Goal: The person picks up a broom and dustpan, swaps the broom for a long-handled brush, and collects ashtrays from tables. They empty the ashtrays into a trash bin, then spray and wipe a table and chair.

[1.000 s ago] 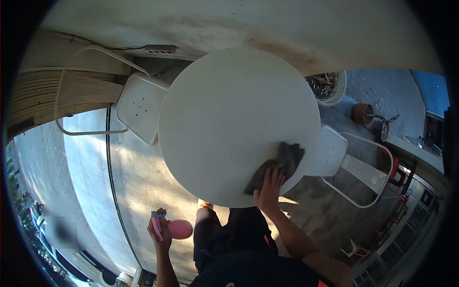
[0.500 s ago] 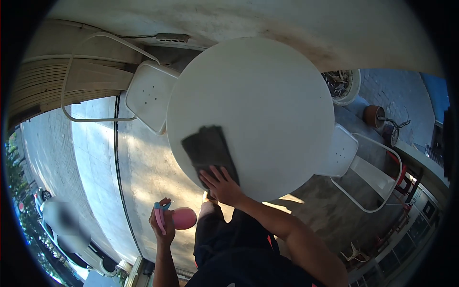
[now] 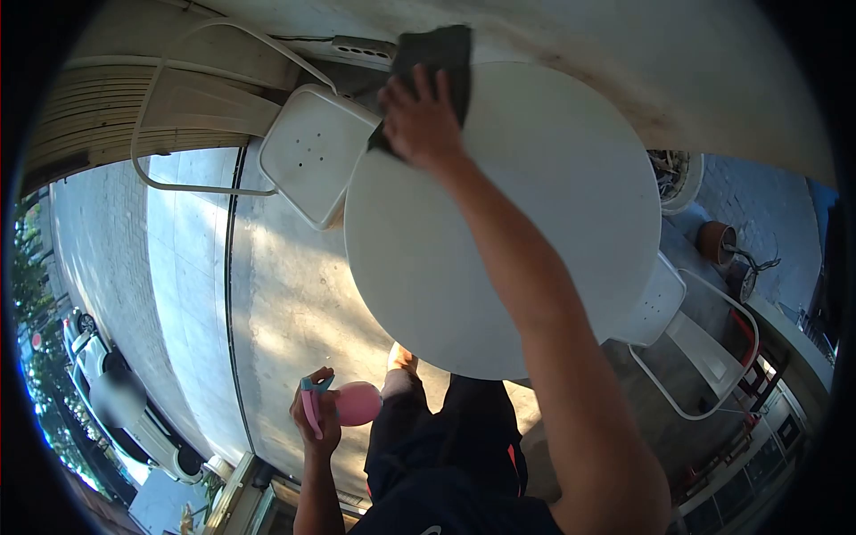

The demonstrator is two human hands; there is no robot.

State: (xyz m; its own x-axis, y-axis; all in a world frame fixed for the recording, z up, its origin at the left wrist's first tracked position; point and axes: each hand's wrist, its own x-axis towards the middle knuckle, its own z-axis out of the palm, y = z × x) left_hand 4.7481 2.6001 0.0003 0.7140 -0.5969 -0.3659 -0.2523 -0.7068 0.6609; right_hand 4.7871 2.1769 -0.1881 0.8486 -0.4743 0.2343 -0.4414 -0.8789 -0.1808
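Note:
My right hand (image 3: 419, 120) presses a dark grey cloth (image 3: 437, 55) flat against the far left edge of a round white table (image 3: 526, 241), my arm stretched across the tabletop. My left hand (image 3: 314, 417) hangs low beside my leg and grips a pink spray bottle (image 3: 355, 403) with a blue trigger. The cloth partly overhangs the table's far rim.
One white metal chair (image 3: 308, 152) stands at the table's far left, another (image 3: 664, 308) at its right. A power strip (image 3: 361, 49) lies by the wall. Plant pots (image 3: 713, 236) sit at the right. A parked car (image 3: 116, 392) is on the street below left.
My right hand slid the cloth from the table's near right edge to the near left, then up to the far left edge. The left hand kept the bottle low.

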